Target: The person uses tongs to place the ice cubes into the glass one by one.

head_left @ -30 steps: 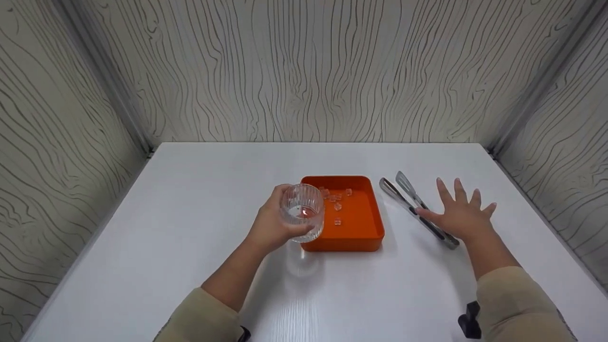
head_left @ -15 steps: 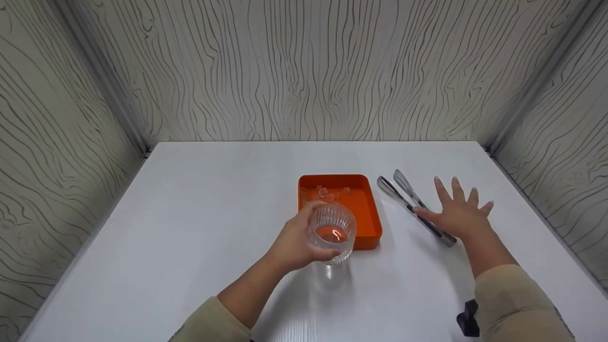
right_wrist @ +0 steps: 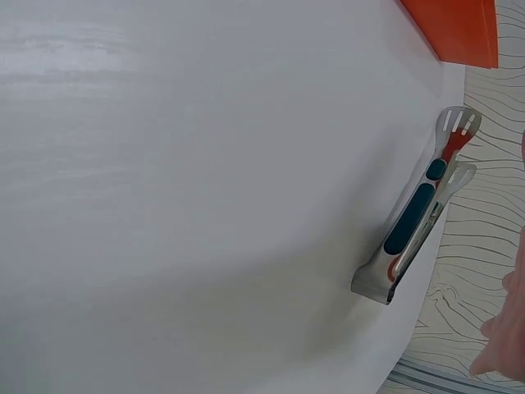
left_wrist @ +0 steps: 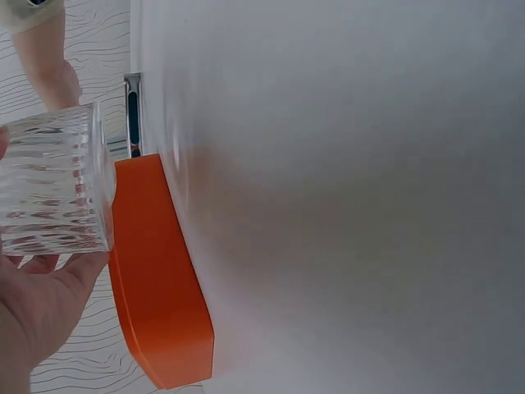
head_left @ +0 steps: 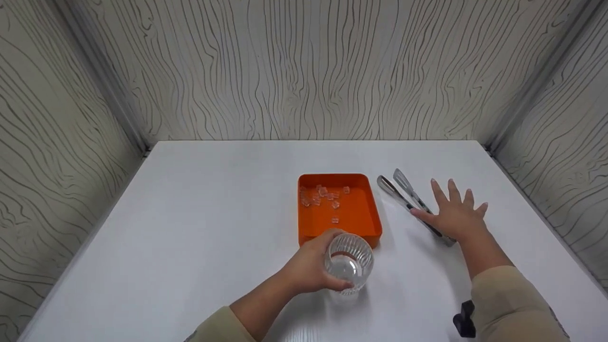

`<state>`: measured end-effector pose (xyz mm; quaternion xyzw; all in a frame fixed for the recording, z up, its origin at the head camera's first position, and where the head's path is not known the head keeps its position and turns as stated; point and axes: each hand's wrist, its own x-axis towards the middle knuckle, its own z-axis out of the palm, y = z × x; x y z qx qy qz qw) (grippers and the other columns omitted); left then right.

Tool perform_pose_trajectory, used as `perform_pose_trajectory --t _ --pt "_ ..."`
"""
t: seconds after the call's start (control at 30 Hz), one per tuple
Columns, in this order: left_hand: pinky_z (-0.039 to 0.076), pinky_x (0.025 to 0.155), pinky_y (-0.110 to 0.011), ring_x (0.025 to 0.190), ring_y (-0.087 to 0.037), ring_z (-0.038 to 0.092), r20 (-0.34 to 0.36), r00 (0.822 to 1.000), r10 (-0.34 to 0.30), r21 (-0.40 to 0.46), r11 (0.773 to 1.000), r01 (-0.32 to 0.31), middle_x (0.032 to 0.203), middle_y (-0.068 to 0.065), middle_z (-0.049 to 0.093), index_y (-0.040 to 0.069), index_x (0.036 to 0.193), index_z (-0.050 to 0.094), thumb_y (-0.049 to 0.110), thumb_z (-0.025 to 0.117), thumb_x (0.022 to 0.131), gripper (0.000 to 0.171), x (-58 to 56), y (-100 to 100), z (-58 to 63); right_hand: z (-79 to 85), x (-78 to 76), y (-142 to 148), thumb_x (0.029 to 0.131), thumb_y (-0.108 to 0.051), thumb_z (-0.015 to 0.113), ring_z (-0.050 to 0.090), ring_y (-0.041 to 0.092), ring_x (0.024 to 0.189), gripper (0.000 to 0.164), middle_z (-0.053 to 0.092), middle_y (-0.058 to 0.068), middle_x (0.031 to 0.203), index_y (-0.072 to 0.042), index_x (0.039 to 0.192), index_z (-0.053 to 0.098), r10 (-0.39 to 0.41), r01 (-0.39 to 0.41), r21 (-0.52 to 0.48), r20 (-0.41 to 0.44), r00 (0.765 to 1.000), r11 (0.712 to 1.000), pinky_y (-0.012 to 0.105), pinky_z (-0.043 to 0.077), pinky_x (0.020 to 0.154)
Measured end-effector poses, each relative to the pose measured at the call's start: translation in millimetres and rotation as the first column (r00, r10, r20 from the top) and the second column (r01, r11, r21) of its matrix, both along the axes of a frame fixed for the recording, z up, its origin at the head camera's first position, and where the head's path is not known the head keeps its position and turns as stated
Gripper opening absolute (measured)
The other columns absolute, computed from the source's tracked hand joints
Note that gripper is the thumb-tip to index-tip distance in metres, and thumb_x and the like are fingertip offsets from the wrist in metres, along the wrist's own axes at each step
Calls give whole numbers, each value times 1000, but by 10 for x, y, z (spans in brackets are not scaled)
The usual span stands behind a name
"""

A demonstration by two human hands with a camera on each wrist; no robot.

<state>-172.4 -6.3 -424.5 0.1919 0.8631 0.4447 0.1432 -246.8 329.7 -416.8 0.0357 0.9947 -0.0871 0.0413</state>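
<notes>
My left hand [head_left: 311, 263] grips a clear ribbed glass [head_left: 350, 266] by its side, just in front of an orange tray [head_left: 308, 228]. In the left wrist view the fingers curl round the glass [left_wrist: 49, 185], and it is held above the table. Several small clear cubes [head_left: 335, 204] lie in the tray, mostly toward its back left. My right hand [head_left: 458, 216] is spread with straight fingers over the handle end of metal tongs [head_left: 403, 194] and holds nothing. The right wrist view shows the tongs [right_wrist: 410, 217] lying on the table with dark grip pads.
The white table [head_left: 199, 213] runs back to a wood-grain patterned wall [head_left: 304, 71], with similar panels at both sides. To the right of the tray lie the tongs, their tips pointing to the back. A black object [head_left: 464, 319] hangs at the right sleeve.
My left hand has carried the glass right and toward me, from over the tray's left side to its front edge, uncovering more cubes. The right hand has stayed nearly still.
</notes>
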Motion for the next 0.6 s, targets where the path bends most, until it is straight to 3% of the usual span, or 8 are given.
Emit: perform_pose_trajectory --t 0.17,0.43,0.6 --pt "44 94 -41 105 -9 49 38 999 5 -13 1000 -5 114 19 51 45 120 38 39 87 54 82 -1 42 -49 -21 -24 -15 73 -81 36 -2 58 126 105 -6 29 147 -17 147 -2 1 -1 -35 -3 1000 999 74 -2 93" --pt "42 96 -39 106 -9 48 -25 999 -46 -42 998 45 115 17 50 40 123 37 41 85 56 83 -29 67 -124 -90 -42 -38 75 -80 34 3 57 126 102 -1 31 146 -15 147 0 -5 5 -20 -19 1000 1000 73 6 95" --pt "42 97 -39 108 -8 48 -24 998 -51 -50 998 50 116 18 50 42 123 36 42 85 56 83 -49 73 -167 -155 -64 -34 78 -76 36 3 57 126 99 3 32 145 -13 147 2 -16 16 -24 -17 1000 1000 72 8 95"
